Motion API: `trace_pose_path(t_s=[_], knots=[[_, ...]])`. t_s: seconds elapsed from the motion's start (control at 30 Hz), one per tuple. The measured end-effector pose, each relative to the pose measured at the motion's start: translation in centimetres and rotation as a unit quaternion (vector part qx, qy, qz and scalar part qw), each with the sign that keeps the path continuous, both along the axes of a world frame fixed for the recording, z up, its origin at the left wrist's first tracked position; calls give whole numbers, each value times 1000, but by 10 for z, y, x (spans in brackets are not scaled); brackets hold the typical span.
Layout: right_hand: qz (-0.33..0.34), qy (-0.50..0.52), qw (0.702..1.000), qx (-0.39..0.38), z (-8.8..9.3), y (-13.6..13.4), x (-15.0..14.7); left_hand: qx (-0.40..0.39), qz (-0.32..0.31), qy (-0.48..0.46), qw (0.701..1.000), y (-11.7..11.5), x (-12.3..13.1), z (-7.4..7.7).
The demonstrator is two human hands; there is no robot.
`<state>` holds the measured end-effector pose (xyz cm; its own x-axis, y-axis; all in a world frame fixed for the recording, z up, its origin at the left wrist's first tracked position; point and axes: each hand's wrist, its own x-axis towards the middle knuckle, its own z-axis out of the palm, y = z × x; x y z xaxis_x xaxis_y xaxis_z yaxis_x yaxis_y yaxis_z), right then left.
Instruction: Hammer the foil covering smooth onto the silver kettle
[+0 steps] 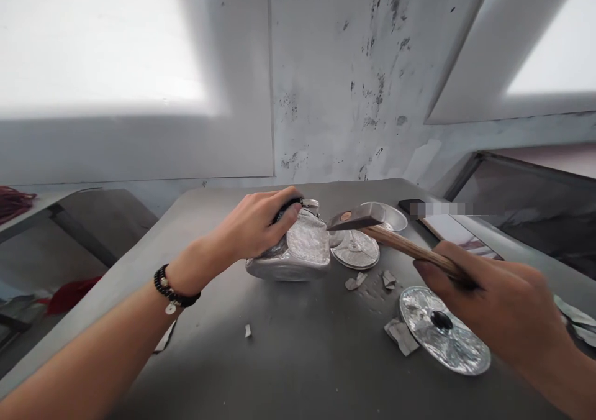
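Head view: gray desk (298,364), far edge near stained wall (326,84); near edge out of frame. Silver vessel (308,243), dimpled metal, boxy, sits approx. mid-width, toward far edge. L hand (263,224) from left side: fingers grasping vessel's dark upper part, thumb along top; exact grip partly hidden. Dark beaded bracelet (170,289) w/ round charm on L wrist. R hand (505,302) comes in from right edge, fingers clenched round wooden handle of hammer (356,216); hammer head at vessel's R side, contact can't tell.

R of vessel: round silver disc (356,251), flat on desk; shallow silver dish (393,218) behind it, partly hidden by hammer. Silver lid w/ black knob (444,330) lies nearer, below R hand, toward right edge. Pale scrap (401,337) just beside lid; sm. scraps (356,281) near disc; tiny chip (248,330) in front of vessel, to left.
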<state>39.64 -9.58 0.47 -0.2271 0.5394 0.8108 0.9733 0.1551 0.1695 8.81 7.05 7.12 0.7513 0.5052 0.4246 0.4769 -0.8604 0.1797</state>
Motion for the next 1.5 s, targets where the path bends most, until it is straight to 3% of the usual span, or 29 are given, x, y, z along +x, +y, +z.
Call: trace_pose_path(t_s=[0.13, 0.23, 0.3, 0.43, 0.53, 0.73, 0.9, 1.07, 1.3, 1.43, 1.5], knots=[[6, 14, 996, -85, -3, 0, 0, 2, -5, -3, 1000, -1, 1, 1], [5, 107, 987, -124, -4, 2, 3, -4, -10, -7, 1000, -2, 1, 1], [3, 146, 980, -133, -5, 2, 5, 1, -20, -8, 1000, -1, 1, 1], [34, 91, 988, -123, -7, 3, 5, 5, -31, -3, 999, 0, -1, 1], [39, 110, 987, -111, -6, 2, 3, 3, -32, -4, 999, 0, -2, 1], [41, 160, 966, -199, -5, 5, 2, 7, -42, -8, 999, 0, -2, 0], [32, 211, 958, -191, -6, 4, 6, 6, -37, -8, 999, 2, -2, 0], [47, 186, 953, -235, -5, 6, 5, 4, -36, -6, 999, 2, -2, -1], [67, 220, 957, -179, -4, 5, 2, 4, -41, -9, 999, 1, -1, 0], [106, 205, 942, -243, -5, 6, -4, -1, -47, -8, 999, 1, -2, 0], [107, 209, 943, -237, -5, 6, -5, 3, -45, -10, 999, 2, -2, 0]])
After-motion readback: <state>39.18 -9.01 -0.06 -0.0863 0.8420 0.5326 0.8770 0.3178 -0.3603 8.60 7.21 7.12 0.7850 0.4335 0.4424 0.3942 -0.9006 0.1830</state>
